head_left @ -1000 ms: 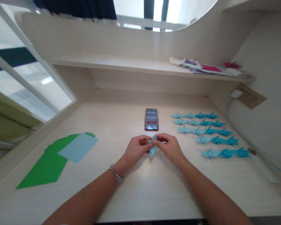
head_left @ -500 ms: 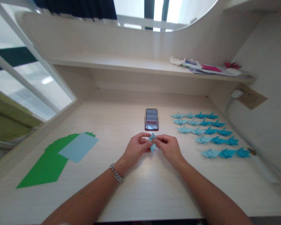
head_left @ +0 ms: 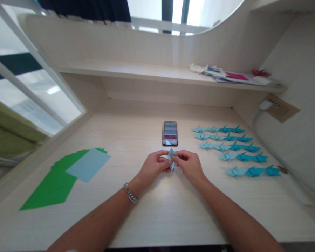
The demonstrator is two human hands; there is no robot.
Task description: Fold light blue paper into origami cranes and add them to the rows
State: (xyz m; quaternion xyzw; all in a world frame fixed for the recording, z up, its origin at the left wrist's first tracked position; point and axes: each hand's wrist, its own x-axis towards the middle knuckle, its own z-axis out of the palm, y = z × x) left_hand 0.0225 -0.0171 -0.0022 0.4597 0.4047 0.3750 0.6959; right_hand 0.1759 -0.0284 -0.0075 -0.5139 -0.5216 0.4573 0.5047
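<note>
Between my two hands is a small light-blue folded paper (head_left: 171,153), its pointed top facing away from me and a narrow tip facing me. My left hand (head_left: 157,162) pinches its left side with thumb and fingers. From the right, my right hand (head_left: 187,161) grips the same paper, the thumb pressed on its face. My fingers cover part of the folds. Just beyond the hands lies a phone (head_left: 170,142), its screen blurred. Several rows of blue paper cranes (head_left: 236,147) stand on the right, some pale and some deeper blue.
Fanned green paper sheets (head_left: 48,189) lie on the left of the desk (head_left: 136,122), with a light-blue sheet (head_left: 89,165) on top. A shelf (head_left: 136,70) runs across the back, holding papers (head_left: 236,76). A white cable (head_left: 257,129) hangs from the wall socket (head_left: 283,108).
My right thumb has shifted slightly on the folded paper, and more of its upper face shows. Both hands stay in nearly the same place.
</note>
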